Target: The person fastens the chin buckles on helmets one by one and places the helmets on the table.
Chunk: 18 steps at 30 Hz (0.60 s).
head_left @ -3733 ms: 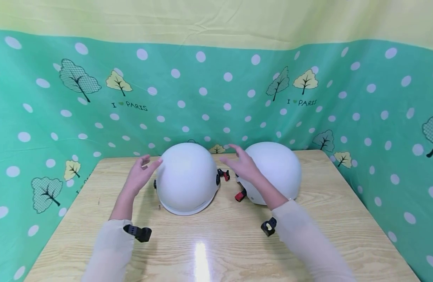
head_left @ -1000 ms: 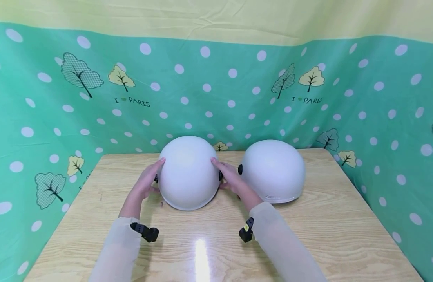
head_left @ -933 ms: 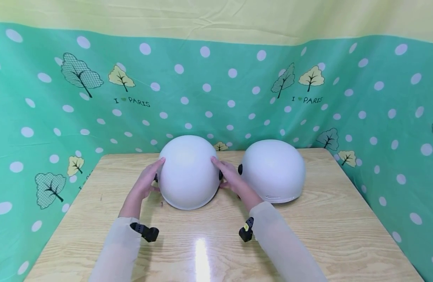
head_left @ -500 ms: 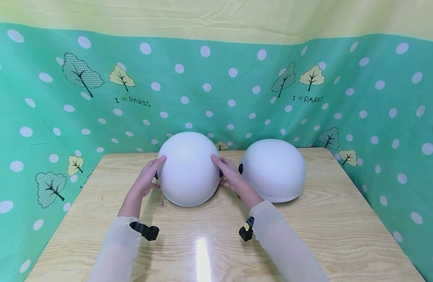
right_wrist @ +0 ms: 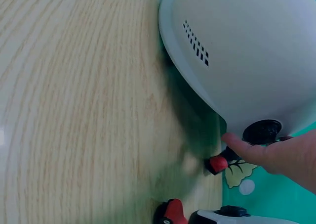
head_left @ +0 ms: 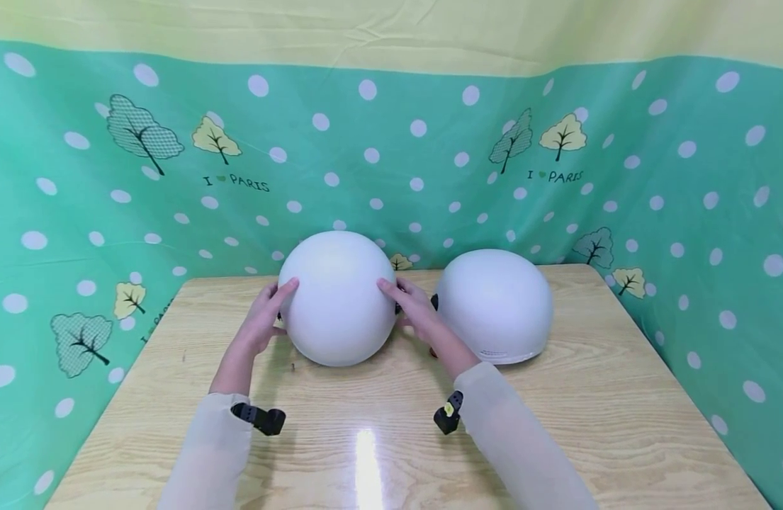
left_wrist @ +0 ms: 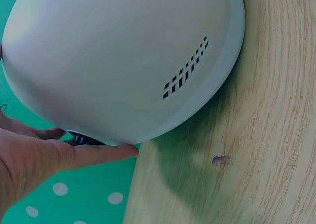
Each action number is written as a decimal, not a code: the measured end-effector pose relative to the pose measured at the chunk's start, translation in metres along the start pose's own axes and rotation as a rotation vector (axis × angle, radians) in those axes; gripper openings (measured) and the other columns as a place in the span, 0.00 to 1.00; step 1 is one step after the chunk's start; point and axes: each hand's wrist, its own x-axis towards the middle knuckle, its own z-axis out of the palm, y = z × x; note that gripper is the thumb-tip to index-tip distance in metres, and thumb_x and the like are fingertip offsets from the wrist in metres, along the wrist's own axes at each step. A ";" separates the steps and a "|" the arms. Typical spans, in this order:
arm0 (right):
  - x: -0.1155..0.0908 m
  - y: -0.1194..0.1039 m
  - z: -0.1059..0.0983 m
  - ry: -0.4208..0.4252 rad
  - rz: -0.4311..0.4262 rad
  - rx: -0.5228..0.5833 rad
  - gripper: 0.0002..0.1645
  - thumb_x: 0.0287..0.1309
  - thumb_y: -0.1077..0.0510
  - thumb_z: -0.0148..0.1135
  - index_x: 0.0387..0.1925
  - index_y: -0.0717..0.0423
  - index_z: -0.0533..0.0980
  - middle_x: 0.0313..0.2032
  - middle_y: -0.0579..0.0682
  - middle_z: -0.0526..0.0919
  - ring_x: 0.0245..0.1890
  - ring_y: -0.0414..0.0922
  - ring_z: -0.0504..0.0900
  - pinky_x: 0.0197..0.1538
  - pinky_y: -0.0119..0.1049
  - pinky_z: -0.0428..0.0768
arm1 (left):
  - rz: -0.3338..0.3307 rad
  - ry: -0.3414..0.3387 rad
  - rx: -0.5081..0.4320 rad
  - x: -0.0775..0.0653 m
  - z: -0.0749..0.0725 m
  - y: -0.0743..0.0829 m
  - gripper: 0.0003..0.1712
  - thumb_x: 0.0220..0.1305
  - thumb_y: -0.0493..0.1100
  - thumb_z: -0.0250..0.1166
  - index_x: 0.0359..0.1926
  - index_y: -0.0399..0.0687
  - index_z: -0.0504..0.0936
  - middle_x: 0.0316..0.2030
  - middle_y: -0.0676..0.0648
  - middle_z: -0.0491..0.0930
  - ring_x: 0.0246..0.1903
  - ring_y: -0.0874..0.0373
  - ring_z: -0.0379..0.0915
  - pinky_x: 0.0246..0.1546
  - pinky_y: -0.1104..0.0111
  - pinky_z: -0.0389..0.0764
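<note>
A smooth white helmet [head_left: 336, 297] is held from both sides at the back of the wooden table, its dome turned toward me. My left hand [head_left: 261, 319] grips its left side, thumb on the shell. On the other side my right hand [head_left: 417, 308] grips it beside a round black side fitting [right_wrist: 262, 132]. Small vent slots [left_wrist: 186, 68] run near the front brim in the left wrist view. A red-and-black strap buckle [right_wrist: 218, 163] hangs by my right fingers. Shadow shows on the tabletop under the brim. The helmet's inside is hidden.
A second white helmet [head_left: 496, 304] rests on the table [head_left: 327, 432] just right of my right hand. Its red buckle [right_wrist: 175, 211] lies near it in the right wrist view. A green dotted curtain [head_left: 340, 142] hangs close behind the table's back edge.
My hands, at first apart from the left helmet, have closed on its sides. Over the last second the helmet has risen, its brim moving up and away from me. The right helmet stays put.
</note>
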 end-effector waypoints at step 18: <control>-0.007 -0.008 -0.007 -0.043 -0.026 0.019 0.43 0.56 0.36 0.58 0.69 0.47 0.58 0.70 0.50 0.57 0.69 0.52 0.58 0.59 0.57 0.70 | 0.073 0.078 -0.043 -0.005 0.004 0.006 0.52 0.63 0.65 0.50 0.73 0.41 0.38 0.72 0.36 0.42 0.69 0.36 0.46 0.59 0.34 0.55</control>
